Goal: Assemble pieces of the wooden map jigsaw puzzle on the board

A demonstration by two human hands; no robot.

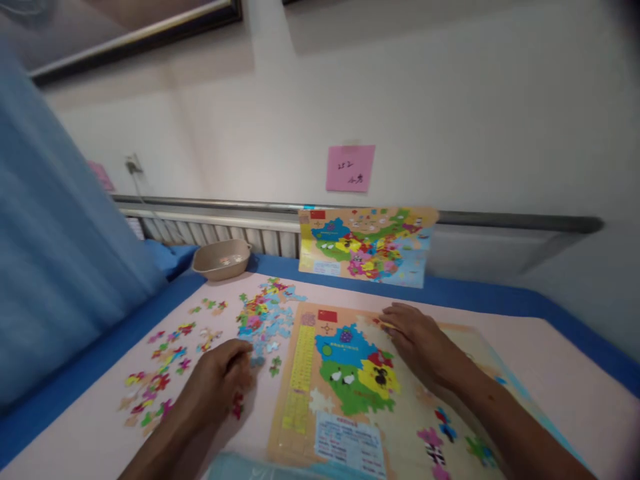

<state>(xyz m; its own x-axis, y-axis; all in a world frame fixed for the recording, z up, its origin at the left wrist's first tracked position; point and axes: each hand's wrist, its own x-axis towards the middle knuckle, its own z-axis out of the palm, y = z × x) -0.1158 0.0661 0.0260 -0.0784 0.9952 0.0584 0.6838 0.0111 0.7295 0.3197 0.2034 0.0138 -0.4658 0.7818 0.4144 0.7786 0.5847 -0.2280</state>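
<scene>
A partly assembled jigsaw puzzle (pixel 350 380) lies on the pale pink surface, showing a colourful map, fruit and animals. My right hand (pixel 413 337) is over its upper edge, thumb and fingers closed around what looks like a puzzle piece (pixel 388 325) with a pale edge. To the left of the puzzle, my left hand (pixel 227 370) is closed with curled fingers. Whatever it holds is hidden by the fingers and blur. Beyond it lies a heap of loose, mostly blue puzzle pieces (pixel 273 320). More scattered pieces (pixel 163 380) lie left of my left wrist.
A printed reference picture (pixel 367 247) of the map leans upright against the rail (pixel 500 219). A beige plastic basin (pixel 220 263) with a few pieces inside stands at the back left. A blue curtain (pixel 65 247) hangs on the left. A pink note (pixel 350 168) is on the wall.
</scene>
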